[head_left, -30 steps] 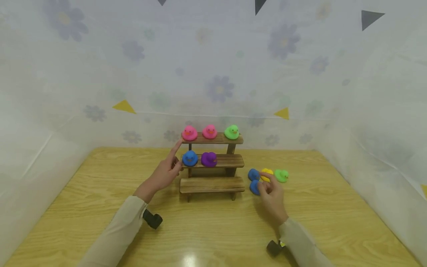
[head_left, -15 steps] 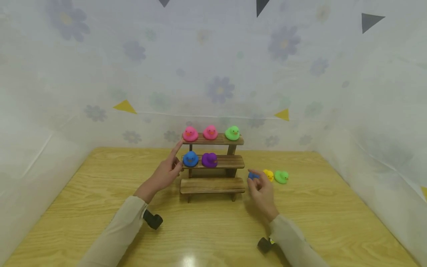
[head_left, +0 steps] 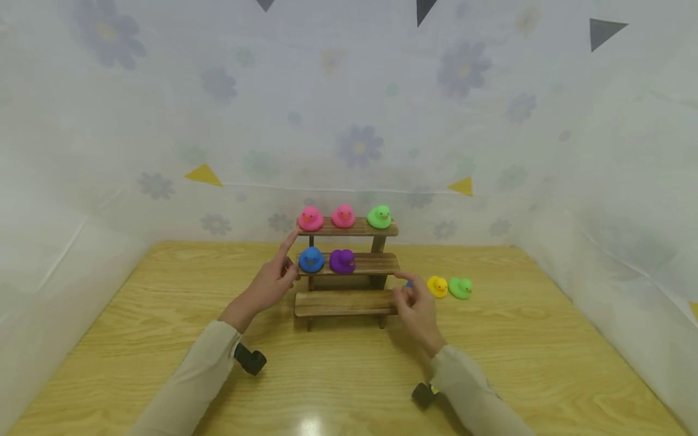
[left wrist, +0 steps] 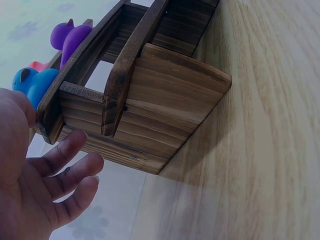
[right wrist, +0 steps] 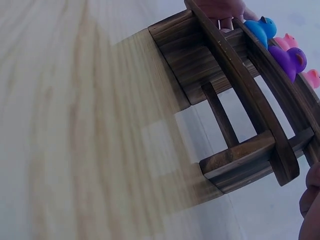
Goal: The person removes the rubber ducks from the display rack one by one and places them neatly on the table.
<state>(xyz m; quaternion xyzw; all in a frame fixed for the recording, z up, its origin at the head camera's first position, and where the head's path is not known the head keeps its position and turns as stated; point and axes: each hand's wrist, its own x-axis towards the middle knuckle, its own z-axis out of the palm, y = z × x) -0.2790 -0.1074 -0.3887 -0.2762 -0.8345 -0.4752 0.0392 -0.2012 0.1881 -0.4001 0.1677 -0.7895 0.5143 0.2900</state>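
A three-tier wooden step shelf (head_left: 376, 263) stands between my hands. My left hand (head_left: 267, 284) is at its left end, index finger straight to the top plank and thumb near the middle plank. Its other fingers lie relaxed in the left wrist view. My right hand (head_left: 420, 315) is at the right end, index fingertip by the middle plank and thumb by the bottom one. No duck shows in its fingers. A blue duck (head_left: 409, 283) is mostly covered by this hand. Pink ducks (head_left: 311, 219) and a green duck (head_left: 379, 217) sit on top; a blue duck (head_left: 311, 260) and a purple duck (head_left: 342, 261) sit below.
A yellow duck (head_left: 437, 287) and a green duck (head_left: 460, 288) stand on the wooden table (head_left: 338, 375) right of the shelf. Pale flower-print sheets (head_left: 354, 109) enclose the back and sides. Each sleeve bears a dark wrist camera (head_left: 251, 359).
My right hand has moved left from the loose ducks to the shelf's right end. The front blue duck is out of sight, and the yellow duck shows fully. My left hand has stayed put.
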